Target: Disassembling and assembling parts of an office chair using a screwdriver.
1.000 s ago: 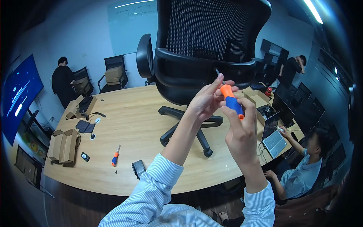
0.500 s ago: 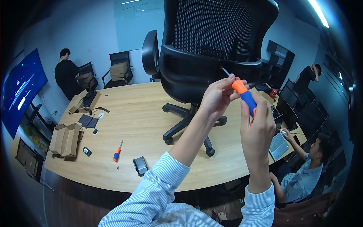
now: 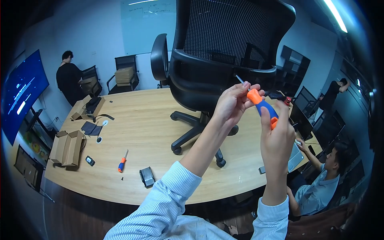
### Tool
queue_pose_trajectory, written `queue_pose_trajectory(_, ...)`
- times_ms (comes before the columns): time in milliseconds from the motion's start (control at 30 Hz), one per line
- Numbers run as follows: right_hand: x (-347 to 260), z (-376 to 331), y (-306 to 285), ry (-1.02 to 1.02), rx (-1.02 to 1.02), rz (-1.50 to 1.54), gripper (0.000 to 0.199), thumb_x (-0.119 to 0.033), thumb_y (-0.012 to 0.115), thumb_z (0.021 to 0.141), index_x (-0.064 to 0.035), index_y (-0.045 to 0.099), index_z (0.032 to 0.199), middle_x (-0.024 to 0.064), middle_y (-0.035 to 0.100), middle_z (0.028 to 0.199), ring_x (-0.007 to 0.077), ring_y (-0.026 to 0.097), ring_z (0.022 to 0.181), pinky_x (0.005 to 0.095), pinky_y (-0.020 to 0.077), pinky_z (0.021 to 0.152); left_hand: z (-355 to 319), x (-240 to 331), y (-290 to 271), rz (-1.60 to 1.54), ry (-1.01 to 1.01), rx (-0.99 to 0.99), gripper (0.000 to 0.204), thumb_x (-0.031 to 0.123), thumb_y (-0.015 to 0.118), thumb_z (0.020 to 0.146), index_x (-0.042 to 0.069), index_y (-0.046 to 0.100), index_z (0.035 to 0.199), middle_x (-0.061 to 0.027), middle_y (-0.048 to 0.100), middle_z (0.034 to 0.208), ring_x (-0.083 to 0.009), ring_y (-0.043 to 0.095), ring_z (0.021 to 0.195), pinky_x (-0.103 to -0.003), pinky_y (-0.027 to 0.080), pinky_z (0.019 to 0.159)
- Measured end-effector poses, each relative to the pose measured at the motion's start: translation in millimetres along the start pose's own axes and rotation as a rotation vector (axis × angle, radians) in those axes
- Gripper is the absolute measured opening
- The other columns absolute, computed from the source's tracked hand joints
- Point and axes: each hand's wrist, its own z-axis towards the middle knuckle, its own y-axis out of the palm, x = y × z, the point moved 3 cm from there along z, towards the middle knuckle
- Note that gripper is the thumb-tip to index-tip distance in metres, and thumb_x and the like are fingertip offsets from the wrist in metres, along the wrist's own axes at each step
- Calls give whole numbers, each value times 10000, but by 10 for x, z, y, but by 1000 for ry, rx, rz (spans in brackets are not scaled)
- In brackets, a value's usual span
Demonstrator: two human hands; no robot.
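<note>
The left hand's (image 3: pixel 235 100) grip was narrow, with finger and thumb tips closed around the front of an orange and blue screwdriver (image 3: pixel 265 107), where the thin rod met the handle. The right hand's (image 3: pixel 277 140) grip was curled around the back end of the handle, but I could not tell if its fingers were pressing on it. The screwdriver was on the near side of a big black chair (image 3: pixel 224 44), in front of its lower back. Its long line slanted: the tip pointed up and left at the chair, and the handle came down and right, away from the chair. So the left hand was nearer to the chair, and the right hand was farther off. The tip was touching the chair or just beside it; I could not tell which. The chair's wheeled feet stood on the worktop (image 3: pixel 152 136). Left of the chair and closer to the person lay another screwdriver (image 3: pixel 122 163) and a dark box (image 3: pixel 147 177). Farther left of the chair sat an open cardboard box (image 3: pixel 69 150). To the right of the chair, a seated person (image 3: pixel 322 184) was at a laptop (image 3: pixel 296 159).
</note>
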Motion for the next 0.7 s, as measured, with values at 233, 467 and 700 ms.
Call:
queue_pose_trajectory(233, -59, -50, 38, -565, 300, -71, 272, 74, 692, 760, -41, 618, 995, 125, 562, 1017, 259, 608, 909, 349, 517, 664, -25, 80, 16, 39, -13, -100, 362, 183, 524, 991, -89, 478, 1226, -236, 609, 1143, -307, 631, 1084, -360, 572, 916)
queue_pose_trajectory(467, -88, -79, 98, -562, 218, 92, 442, 30, 749, 720, -45, 575, 1119, 123, 495, 1114, 275, 500, 1028, 397, 504, 774, 46, 34, -91, 48, -13, 30, 298, 209, 633, 936, -67, 603, 1044, -215, 653, 978, -234, 682, 878, -259, 602, 708)
queue_pose_trajectory(700, 20, -12, 31, -258, 99, 19, 240, -165, 634, 924, 21, 589, 1068, 207, 643, 878, 300, 685, 672, 364, 536, 541, 13, -43, -47, 7, 48, 12, 260, 156, 577, 958, -68, 576, 1090, -191, 650, 1018, -289, 652, 1032, -372, 581, 889)
